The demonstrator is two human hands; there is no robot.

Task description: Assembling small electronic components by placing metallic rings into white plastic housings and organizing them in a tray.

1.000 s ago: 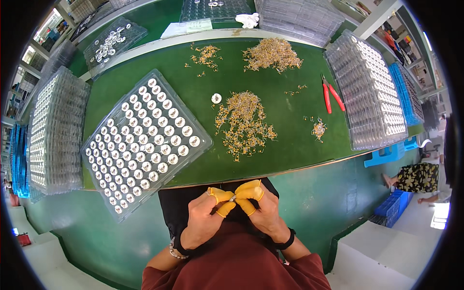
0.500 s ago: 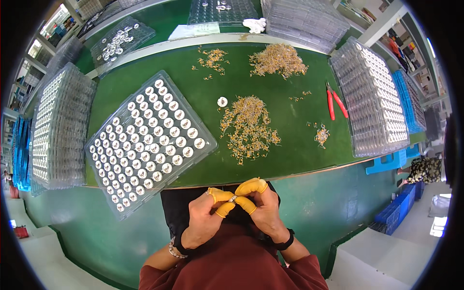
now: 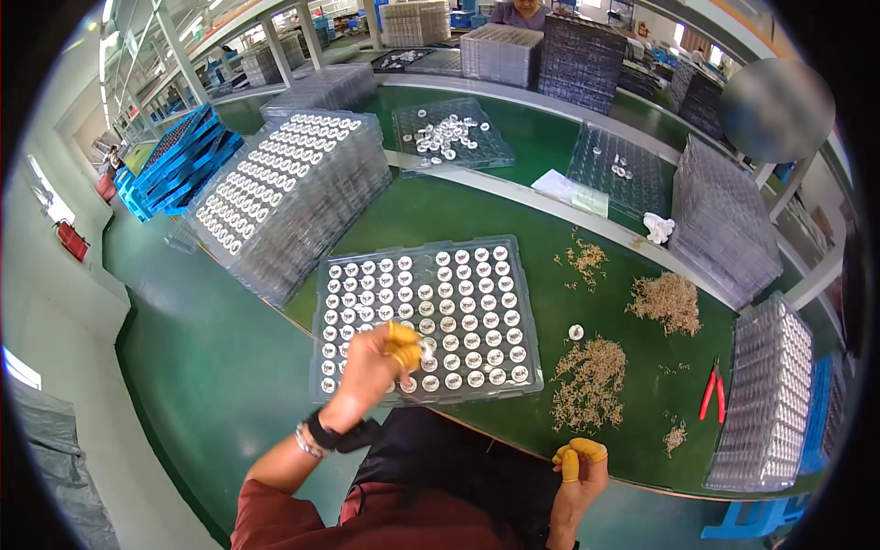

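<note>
Red-handled pliers (image 3: 708,394) lay at right; farther back — near a paper sheet (image 3: 570,192) — sat a crumpled white cloth (image 3: 658,227), while blue crates (image 3: 188,163) leaned at left.

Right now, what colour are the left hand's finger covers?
Finger covers on the left hand: yellow, seen best in the head view.

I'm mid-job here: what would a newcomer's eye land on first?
Probably the tray of white discs near the middle, with the left hand in yellow finger covers over it. Next, the mound of tiny parts on the green table right of the tray, then the red-handled pliers farther right, beside a tall stack of trays.
</note>
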